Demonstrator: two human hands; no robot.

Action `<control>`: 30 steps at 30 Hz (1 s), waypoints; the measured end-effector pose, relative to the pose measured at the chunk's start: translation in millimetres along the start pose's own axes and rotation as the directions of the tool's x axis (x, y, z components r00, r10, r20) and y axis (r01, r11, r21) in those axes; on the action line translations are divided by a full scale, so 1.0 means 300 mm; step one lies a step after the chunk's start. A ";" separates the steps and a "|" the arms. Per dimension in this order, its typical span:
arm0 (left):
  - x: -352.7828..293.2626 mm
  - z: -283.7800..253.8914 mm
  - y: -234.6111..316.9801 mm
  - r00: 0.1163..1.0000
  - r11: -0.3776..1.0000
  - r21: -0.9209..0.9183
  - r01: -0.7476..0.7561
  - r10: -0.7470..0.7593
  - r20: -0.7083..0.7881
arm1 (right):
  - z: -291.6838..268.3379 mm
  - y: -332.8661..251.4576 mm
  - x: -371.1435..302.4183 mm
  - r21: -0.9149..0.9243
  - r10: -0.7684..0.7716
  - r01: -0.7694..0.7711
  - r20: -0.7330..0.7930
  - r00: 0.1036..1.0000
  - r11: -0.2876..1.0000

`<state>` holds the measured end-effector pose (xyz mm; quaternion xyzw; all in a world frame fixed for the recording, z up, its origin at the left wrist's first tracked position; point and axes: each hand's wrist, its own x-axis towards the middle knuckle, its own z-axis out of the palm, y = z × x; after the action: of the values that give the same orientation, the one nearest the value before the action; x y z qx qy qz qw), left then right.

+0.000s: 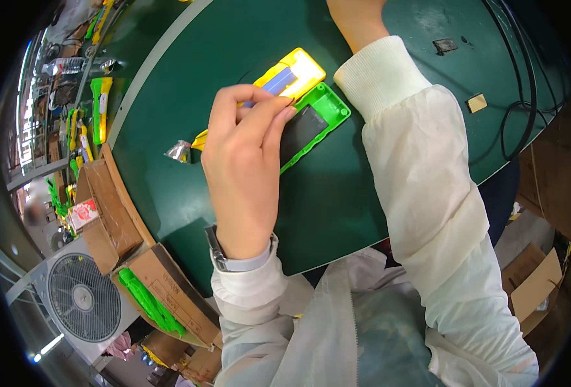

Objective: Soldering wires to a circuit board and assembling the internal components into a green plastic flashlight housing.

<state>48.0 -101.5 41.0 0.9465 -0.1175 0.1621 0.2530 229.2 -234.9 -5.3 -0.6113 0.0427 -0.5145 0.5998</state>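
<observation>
My left hand (243,155) is closed, thumb and fingertips pinched together over the flashlight parts; whatever is between them is too small to make out. Under and beyond these fingers lies a yellow flashlight shell half (306,64) with a blue battery (279,82) in it. Against it rests a green shell half (338,111), its inner side up and holding a dark flat piece (305,129). A silvery reflector cup (180,151) sits at the yellow part's far-left end. My right hand (361,22) reaches past the top edge, so its fingers are hidden.
Black cables (529,84) run along the green table's (337,206) right side, near a small tan block (476,103) and a dark scrap (445,46). At left stand cardboard boxes (169,293), a fan (84,297) and a rack with finished-looking flashlights (101,109).
</observation>
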 end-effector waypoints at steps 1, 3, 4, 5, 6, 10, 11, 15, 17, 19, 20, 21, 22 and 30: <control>0.002 0.010 0.001 0.998 1.000 -0.002 -0.015 0.014 -0.053 | 0.002 0.001 0.004 -0.006 -0.003 0.003 0.004 1.000 1.000; -0.015 0.022 0.010 0.985 0.997 -0.033 -0.072 0.066 -0.159 | 0.002 0.000 -0.006 -0.028 0.000 0.001 0.013 1.000 1.000; -0.028 0.025 0.016 0.987 0.993 -0.107 0.040 -0.056 -0.150 | -0.001 -0.001 -0.008 -0.030 0.016 -0.015 0.032 0.999 0.999; -0.049 0.029 0.026 0.975 0.972 -0.179 0.151 -0.176 -0.133 | -0.005 -0.003 -0.011 -0.029 0.028 -0.027 0.052 0.998 0.999; -0.065 0.029 0.031 0.959 0.947 -0.224 0.228 -0.258 -0.114 | -0.005 -0.005 -0.014 -0.027 0.040 -0.038 0.073 0.997 0.999; -0.089 0.054 0.025 0.988 0.988 -0.043 0.148 -0.150 -0.045 | -0.007 -0.013 -0.015 0.069 0.033 -0.037 0.065 0.997 0.997; -0.089 0.064 0.023 0.990 0.989 -0.052 0.139 -0.140 -0.025 | -0.011 -0.017 -0.013 0.114 0.040 -0.048 0.074 0.996 0.992; -0.073 0.076 0.001 0.998 0.998 0.034 0.052 -0.051 -0.040 | -0.057 -0.072 0.010 0.143 0.199 -0.212 0.099 0.975 0.967; -0.063 0.060 -0.018 0.999 0.999 0.010 0.033 -0.033 -0.020 | -0.085 -0.125 0.021 0.259 0.324 -0.345 0.123 0.938 0.902; -0.053 0.044 -0.037 1.000 1.000 -0.022 0.010 -0.011 -0.022 | -0.129 -0.187 0.030 0.360 0.390 -0.420 0.155 0.908 0.833; -0.048 0.038 -0.044 0.999 0.999 -0.045 -0.016 0.014 -0.051 | -0.141 -0.217 0.034 0.416 0.377 -0.414 0.171 0.910 0.810; -0.046 0.033 -0.050 0.997 0.997 -0.067 -0.032 0.027 -0.074 | -0.147 -0.240 0.042 0.432 0.374 -0.411 0.171 0.911 0.803; -0.045 0.030 -0.054 0.995 0.995 -0.096 -0.039 0.030 -0.094 | -0.153 -0.261 0.052 0.460 0.394 -0.438 0.195 0.898 0.772; -0.063 0.036 -0.030 0.997 0.983 -0.183 0.035 -0.048 -0.067 | -0.208 -0.320 0.124 0.565 0.486 -0.732 0.552 0.678 0.380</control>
<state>35.9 -96.7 21.3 0.9154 -0.1032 0.1788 0.3455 150.0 -276.2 75.4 -0.3123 -0.0392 -0.1235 0.9411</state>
